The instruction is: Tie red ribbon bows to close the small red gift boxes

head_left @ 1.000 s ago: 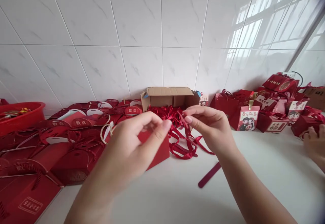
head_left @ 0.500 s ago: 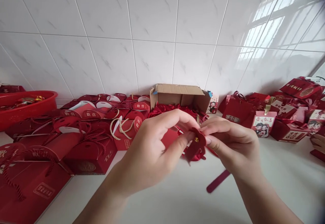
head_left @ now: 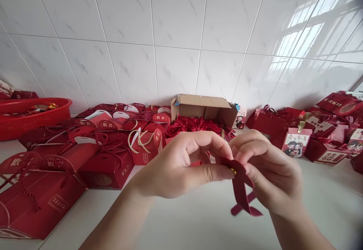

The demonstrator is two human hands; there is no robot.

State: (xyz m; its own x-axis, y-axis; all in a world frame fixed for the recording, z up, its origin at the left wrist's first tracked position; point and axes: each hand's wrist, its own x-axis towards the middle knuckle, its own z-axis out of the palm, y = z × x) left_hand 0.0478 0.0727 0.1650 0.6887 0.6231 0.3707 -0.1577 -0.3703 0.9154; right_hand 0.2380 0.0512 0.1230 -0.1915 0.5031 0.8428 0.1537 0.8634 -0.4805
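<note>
My left hand (head_left: 181,170) pinches a dark red strap-like piece (head_left: 240,191) between thumb and fingers, right beside its small gold stud (head_left: 233,171). The piece has a rounded, wavy edge at the top, and its tail hangs down and curls. From the other side my right hand (head_left: 269,174) grips the same piece with thumb and fingertips. The fingers partly cover its upper part. Below the hands shows the rounded end of a dark red strip (head_left: 236,209); whether it belongs to the held piece I cannot tell.
An open cardboard box (head_left: 204,101) of red ribbon-like pieces stands against the tiled wall. Several red gift boxes (head_left: 106,165) fill the left, with a red basin (head_left: 36,118) behind. More red boxes and a printed white box (head_left: 296,142) stand on the right of the white tabletop (head_left: 184,223).
Both hands have shifted slightly down and right in view. The held piece has turned, so its tail now hangs lower right and the stud is partly under my left thumb.
</note>
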